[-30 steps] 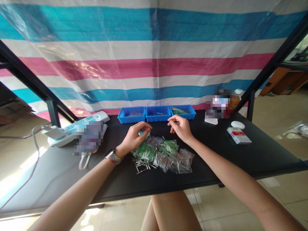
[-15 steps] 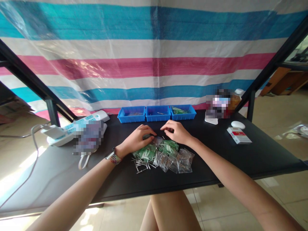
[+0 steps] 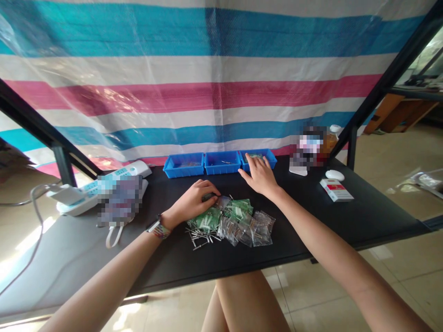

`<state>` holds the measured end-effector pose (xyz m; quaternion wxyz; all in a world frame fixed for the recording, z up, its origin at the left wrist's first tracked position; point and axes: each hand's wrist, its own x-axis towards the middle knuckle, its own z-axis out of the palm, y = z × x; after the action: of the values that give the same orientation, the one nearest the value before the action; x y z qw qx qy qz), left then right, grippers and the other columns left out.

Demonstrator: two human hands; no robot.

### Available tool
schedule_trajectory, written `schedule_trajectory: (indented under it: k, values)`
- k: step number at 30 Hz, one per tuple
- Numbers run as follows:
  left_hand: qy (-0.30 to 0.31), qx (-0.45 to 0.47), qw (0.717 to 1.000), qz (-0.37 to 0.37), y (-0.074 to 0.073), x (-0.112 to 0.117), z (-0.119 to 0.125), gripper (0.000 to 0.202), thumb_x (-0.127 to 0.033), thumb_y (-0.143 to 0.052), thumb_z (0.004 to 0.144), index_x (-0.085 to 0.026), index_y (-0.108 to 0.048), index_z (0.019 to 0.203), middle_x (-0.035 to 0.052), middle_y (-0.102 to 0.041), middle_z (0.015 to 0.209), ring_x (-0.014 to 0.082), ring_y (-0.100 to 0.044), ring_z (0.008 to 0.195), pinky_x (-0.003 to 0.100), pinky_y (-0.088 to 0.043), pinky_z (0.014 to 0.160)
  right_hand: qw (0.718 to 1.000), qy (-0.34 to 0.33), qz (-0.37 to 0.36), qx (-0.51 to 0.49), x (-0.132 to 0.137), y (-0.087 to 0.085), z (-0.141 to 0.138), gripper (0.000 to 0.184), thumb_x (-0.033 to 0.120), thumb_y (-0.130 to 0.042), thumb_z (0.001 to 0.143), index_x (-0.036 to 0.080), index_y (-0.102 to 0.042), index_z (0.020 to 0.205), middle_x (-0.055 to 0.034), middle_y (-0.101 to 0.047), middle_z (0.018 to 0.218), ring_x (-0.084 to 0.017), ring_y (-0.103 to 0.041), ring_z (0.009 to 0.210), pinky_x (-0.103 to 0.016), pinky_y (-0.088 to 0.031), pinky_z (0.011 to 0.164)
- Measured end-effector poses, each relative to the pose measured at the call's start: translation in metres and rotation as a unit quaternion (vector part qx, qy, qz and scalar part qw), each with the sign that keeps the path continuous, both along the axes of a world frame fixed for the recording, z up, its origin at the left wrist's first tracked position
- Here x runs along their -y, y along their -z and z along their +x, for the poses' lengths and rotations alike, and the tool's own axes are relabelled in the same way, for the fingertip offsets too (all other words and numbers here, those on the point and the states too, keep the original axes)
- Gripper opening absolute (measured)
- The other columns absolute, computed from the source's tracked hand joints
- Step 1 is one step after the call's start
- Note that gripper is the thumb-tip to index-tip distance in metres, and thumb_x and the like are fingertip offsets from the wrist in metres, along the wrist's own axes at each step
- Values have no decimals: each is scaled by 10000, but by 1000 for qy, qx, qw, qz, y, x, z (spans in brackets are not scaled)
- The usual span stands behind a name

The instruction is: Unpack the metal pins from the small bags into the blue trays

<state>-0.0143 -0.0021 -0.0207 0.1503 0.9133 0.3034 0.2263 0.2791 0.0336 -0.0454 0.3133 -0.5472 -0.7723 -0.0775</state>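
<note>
My left hand (image 3: 194, 201) is curled at the back of a pile on the black table, its thumb and fingertips closed at the edge of a small clear plastic bag (image 3: 224, 202). The fingers partly cover what lies under them. My right hand (image 3: 260, 176) reaches over the front of the right blue bin (image 3: 272, 162), fingers spread, nothing visible in them. Green packets (image 3: 241, 209) lie in the pile. Loose silver metal pins (image 3: 200, 240) spread at its left, and clear bags with small brass-coloured parts (image 3: 262, 234) at its right.
The middle blue bin (image 3: 221, 169) holds a few thin metal pieces; the left bin (image 3: 183, 171) holds clear bags. A power strip (image 3: 93, 189) and a blurred device (image 3: 122, 200) are at left. A small box (image 3: 336, 190), a white oval case (image 3: 334, 175) and a bottle (image 3: 331, 138) stand right.
My right hand has moved from above the pile, forward to the right blue bin, and its fingers have spread. My left hand stays at the pile. The view has shifted slightly.
</note>
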Motion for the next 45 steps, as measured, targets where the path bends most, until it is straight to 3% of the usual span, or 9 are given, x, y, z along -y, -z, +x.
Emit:
schedule_trajectory:
  k: [3, 7, 11, 15, 19, 27, 32, 39, 45]
  values:
    - [-1, 0, 1000, -3, 0, 0, 0, 208, -272, -576, 997, -236, -762, 1083, 62, -726, 1115, 238, -659, 1051, 404, -474, 1003, 1000, 4, 24, 3, 2, -5, 1, 576, 447, -519, 1050, 84, -529, 1496, -233, -651, 1383, -380, -544, 1339, -599, -269, 1234]
    - [-7, 4, 1000, -9, -1, 1, -1, 215, -285, -566, 1004, -225, -759, 1074, 66, -724, 1111, 244, -648, 1055, 403, -474, 1002, 995, -57, 49, -68, 12, -19, -2, 291, 262, -588, 989, 151, -718, 1224, -163, -706, 1224, -327, -593, 1223, -481, -431, 1105]
    - [-10, 1, 1000, -16, -2, 2, 0, 212, -287, -565, 1005, -225, -760, 1061, 63, -721, 1111, 241, -641, 1047, 399, -469, 999, 954, -248, -108, -130, 24, -25, -11, 205, 90, -612, 897, 180, -794, 929, -51, -688, 875, -184, -631, 787, -314, -511, 768]
    - [-13, 1, 1000, -15, -1, 1, -1, 208, -273, -569, 996, -226, -762, 1058, 60, -722, 1105, 239, -641, 1040, 397, -465, 989, 906, -353, -206, -110, 26, -19, -17, 353, -46, -602, 817, 207, -837, 888, -32, -653, 905, -140, -621, 789, -263, -475, 737]
    - [-12, 0, 1000, -11, 1, 0, -1, 212, -274, -563, 1001, -227, -761, 1059, 62, -726, 1105, 240, -641, 1035, 397, -467, 984, 909, -352, -211, -80, 21, -13, -16, 345, -45, -680, 807, 224, -847, 946, -38, -640, 929, -165, -637, 876, -290, -483, 816]
    - [-10, 8, 1000, -12, -1, 0, 0, 257, -307, -512, 1038, -217, -752, 1043, 69, -739, 1091, 242, -655, 1037, 404, -481, 979, 925, -305, -215, -68, 15, -15, -2, 158, 55, -682, 891, 179, -779, 912, -47, -639, 980, -137, -615, 800, -268, -471, 745]
    - [-37, 38, 998, -34, 1, -2, -1, 300, -375, -482, 1062, -224, -736, 1110, 78, -746, 1129, 259, -669, 1068, 433, -515, 996, 935, -245, -190, -172, 8, -12, -1, 103, 102, -658, 881, 167, -738, 875, -28, -670, 881, -131, -588, 699, -287, -474, 720]
    - [-64, 134, 989, -26, 0, 2, 1, 375, -390, -649, 997, -238, -619, 1339, 76, -735, 1154, 228, -706, 1038, 376, -573, 911, 817, -289, -311, -389, 25, -16, -34, 228, 282, -782, 813, 183, -679, 991, -32, -745, 855, -179, -693, 766, -301, -545, 705]
    - [-21, 156, 987, 22, -9, 9, 3, 159, -345, -619, 1032, -215, -711, 1016, 56, -717, 989, 192, -683, 927, 326, -540, 855, 785, -311, -337, -416, 41, -21, -49, 254, 349, -781, 846, 179, -664, 994, -35, -758, 815, -143, -659, 666, -276, -537, 650]
